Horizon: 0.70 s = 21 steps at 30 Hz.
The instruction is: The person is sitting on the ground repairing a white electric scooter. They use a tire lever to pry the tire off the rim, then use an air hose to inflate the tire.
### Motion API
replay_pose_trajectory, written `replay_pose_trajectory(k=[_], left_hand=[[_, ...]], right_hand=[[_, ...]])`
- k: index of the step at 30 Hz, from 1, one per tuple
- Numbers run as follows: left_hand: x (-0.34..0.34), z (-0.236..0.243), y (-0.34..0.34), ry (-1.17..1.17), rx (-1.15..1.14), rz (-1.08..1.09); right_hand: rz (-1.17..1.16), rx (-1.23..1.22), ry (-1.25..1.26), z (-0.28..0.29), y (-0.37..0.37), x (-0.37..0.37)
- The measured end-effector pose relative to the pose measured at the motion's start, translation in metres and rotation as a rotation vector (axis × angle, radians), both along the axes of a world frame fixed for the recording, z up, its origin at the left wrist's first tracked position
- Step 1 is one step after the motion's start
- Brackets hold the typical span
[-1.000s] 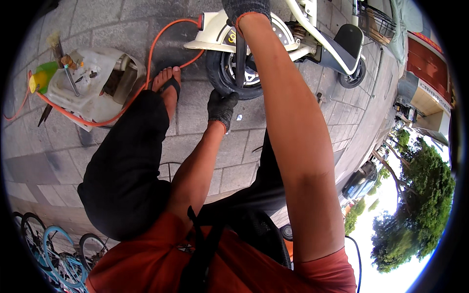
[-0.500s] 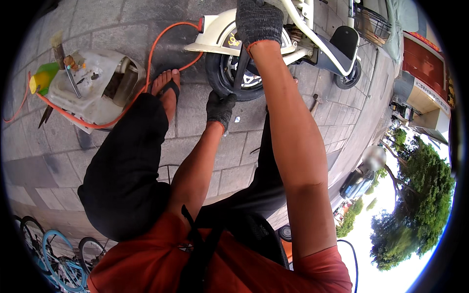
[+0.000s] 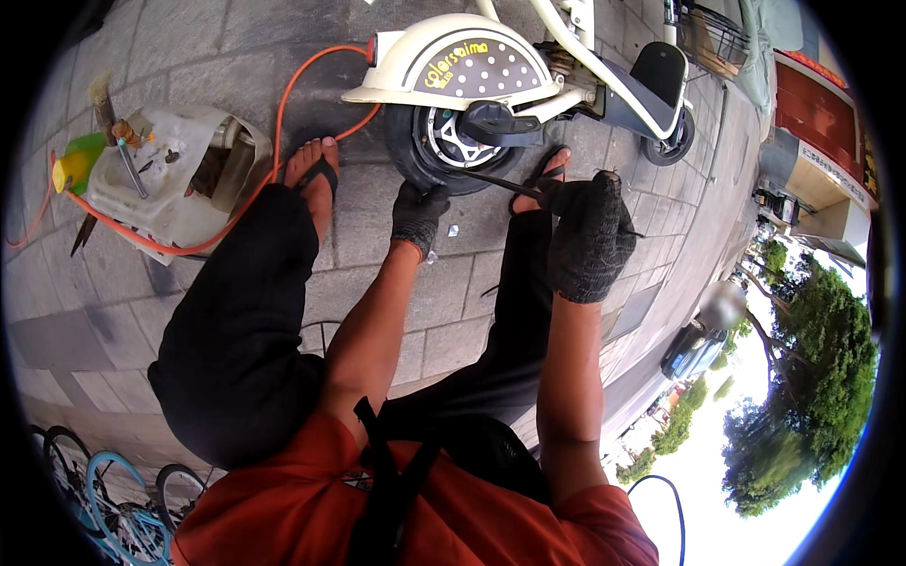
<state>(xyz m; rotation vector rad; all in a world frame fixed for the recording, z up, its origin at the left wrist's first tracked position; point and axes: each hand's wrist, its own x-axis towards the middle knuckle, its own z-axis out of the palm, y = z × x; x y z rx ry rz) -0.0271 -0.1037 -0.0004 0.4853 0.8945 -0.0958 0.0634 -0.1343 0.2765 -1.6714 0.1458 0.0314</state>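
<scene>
A cream electric scooter lies in front of me with its rear wheel towards me. My left hand, in a dark knitted glove, grips the near edge of the black tyre, its fingers partly hidden. Closed in a fist, my gloved right hand holds a long dark tyre lever by its thick end. The lever slants left, and its thin tip reaches in at the wheel's rim. Above the lever, a black pedal-like part covers some of the silver hub.
At left stands a cut-open whitish plastic container with a brush, tools and a yellow-green bottle. An orange hose loops from it past my sandalled left foot to the scooter. Bicycles stand at lower left.
My right hand has swung down and right from above the wheel, bringing the lever from nearly upright to a low slant. My left hand has stayed at the tyre.
</scene>
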Motion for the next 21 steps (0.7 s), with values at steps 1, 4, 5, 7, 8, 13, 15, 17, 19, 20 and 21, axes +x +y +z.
replay_pose_trajectory(k=[1, 4, 5, 7, 8, 13, 15, 17, 19, 20, 21], left_hand=[[0.001, 0.007, 0.0, 0.041, -0.102, -0.004], [0.005, 0.008, -0.004, 0.071, -0.015, -0.022], [0.006, 0.005, -0.007, 0.056, 0.037, 0.001], [0.007, 0.0, -0.013, 0.02, 0.137, 0.039], [0.007, -0.001, -0.014, 0.015, 0.171, 0.059], [0.007, -0.019, 0.005, 0.048, 0.518, -0.042], [0.012, -0.019, 0.013, 0.021, 0.653, -0.046], [0.007, -0.024, 0.022, -0.003, 0.702, -0.083], [0.011, -0.009, 0.034, 0.022, 0.822, -0.158], [0.014, -0.002, 0.039, 0.036, 0.88, -0.193], [0.018, 0.005, 0.046, 0.046, 0.888, -0.219]], right_hand=[[0.018, -0.05, -0.016, -0.001, -0.011, -0.009], [0.036, -0.239, 0.048, 0.007, -0.029, -0.038], [0.036, -0.313, 0.085, 0.011, -0.033, -0.045], [0.078, -0.29, 0.047, 0.006, -0.053, -0.048], [0.058, -0.261, 0.036, 0.005, -0.061, -0.045], [-0.009, -0.372, 0.051, -0.019, -0.138, -0.025], [-0.034, -0.332, 0.075, -0.033, -0.162, -0.032], [-0.037, -0.398, 0.091, -0.019, -0.128, -0.045], [-0.036, -0.593, 0.064, -0.007, -0.108, -0.065], [-0.047, -0.599, 0.066, -0.004, -0.103, -0.076], [-0.062, -0.603, 0.066, -0.002, -0.098, -0.087]])
